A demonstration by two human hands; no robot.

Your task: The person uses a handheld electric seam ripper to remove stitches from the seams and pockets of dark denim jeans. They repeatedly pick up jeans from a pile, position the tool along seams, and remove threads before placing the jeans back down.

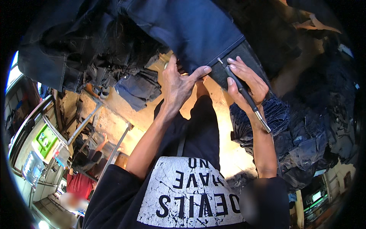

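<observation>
A dark blue denim piece point(194, 28), which looks like a trouser leg with a stitched hem, lies stretched out in front of me. My left hand point(176, 86) grips its near edge, thumb on top and the other fingers partly hidden. In my right hand point(249, 82) is a slim black rotary handpiece point(241, 87), held like a pen, with a metal rear end and a cord. Its small bit points at the hem seam; whether it touches the cloth I cannot tell. A darker strip of cloth point(249, 57) shows beyond the hem, under the tool.
Dark garments point(84, 42) are heaped at the far left, with a folded denim stack point(139, 87) below them. More denim bundles point(301, 145) pile up at right. At lower left are metal rails point(84, 120), a green tray point(44, 141) and another person in a red top point(79, 183).
</observation>
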